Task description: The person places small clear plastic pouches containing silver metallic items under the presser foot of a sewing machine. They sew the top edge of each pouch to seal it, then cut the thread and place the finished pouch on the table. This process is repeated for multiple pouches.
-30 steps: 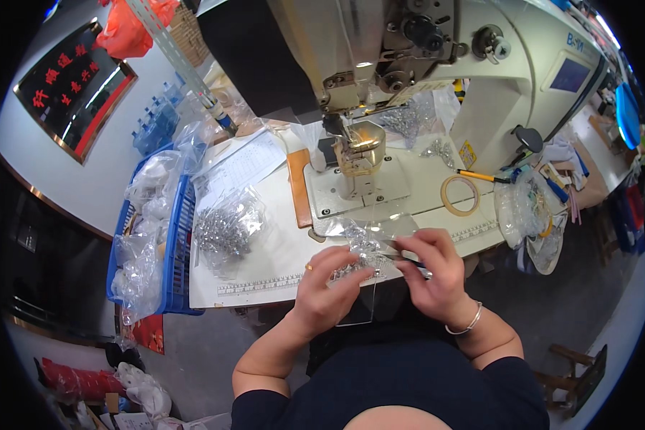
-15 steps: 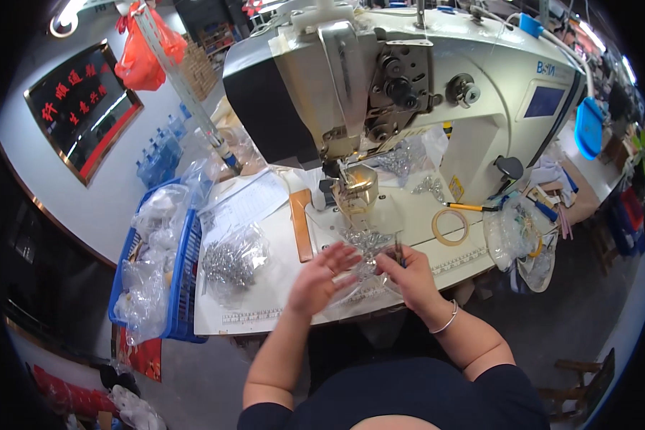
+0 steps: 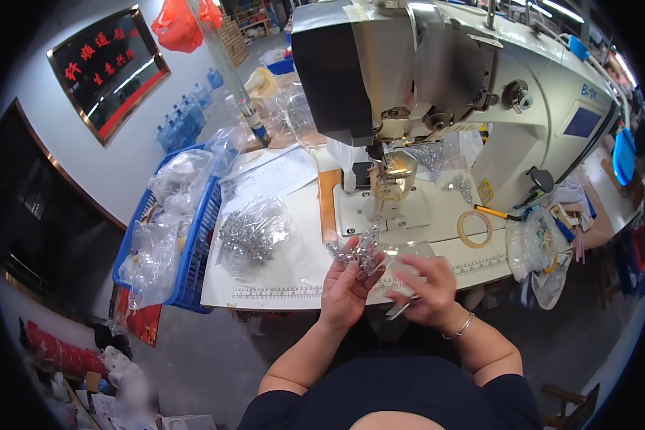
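Note:
My left hand (image 3: 342,292) is closed round a cluster of shiny silver, sparkling pieces (image 3: 362,252), held just above the table's front edge below the sewing machine's needle area. Whether these are one ornament or several, I cannot tell. To its right is my right hand (image 3: 431,288), smeared by motion, with a slim metal tool (image 3: 401,307) under its fingers, pointing down and left. The tool's exact kind is unclear. Under and behind the hands lies clear plastic film (image 3: 412,249) on the white table.
The sewing machine (image 3: 545,136) stands behind my hands. On its left lie a bag of silver pieces (image 3: 251,238), paper sheets (image 3: 274,178) and a blue basket (image 3: 188,261) of plastic bags. At right are a tape roll (image 3: 474,229), a yellow pen (image 3: 496,213) and a stuffed clear bag (image 3: 534,240).
My left hand was spread beside the silver pieces; now it is closed on them and lifted off the table. My right hand has moved right and nearer, its tool turned downward. The view has shifted.

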Demonstrator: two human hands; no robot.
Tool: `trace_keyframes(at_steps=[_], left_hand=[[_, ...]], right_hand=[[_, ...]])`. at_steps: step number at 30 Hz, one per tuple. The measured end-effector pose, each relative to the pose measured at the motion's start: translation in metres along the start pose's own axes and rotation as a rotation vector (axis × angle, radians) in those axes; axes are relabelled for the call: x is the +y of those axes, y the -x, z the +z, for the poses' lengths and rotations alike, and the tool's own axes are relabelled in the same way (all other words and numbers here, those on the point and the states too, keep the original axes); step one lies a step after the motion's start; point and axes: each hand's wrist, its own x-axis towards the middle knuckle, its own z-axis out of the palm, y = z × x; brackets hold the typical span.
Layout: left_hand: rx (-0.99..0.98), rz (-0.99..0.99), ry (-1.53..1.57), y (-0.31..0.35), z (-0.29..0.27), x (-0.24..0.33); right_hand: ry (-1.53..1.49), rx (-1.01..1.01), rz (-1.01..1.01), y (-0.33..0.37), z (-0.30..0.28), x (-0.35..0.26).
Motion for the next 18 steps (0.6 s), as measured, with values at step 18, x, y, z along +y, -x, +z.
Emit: trace_keyframes(at_steps=[18], left_hand=[[-0.055,0.006,-0.214,0.020,-0.016,-0.020]], right_hand=[[-1.384,0.004,1.331,0.026,0.030,0.014]])
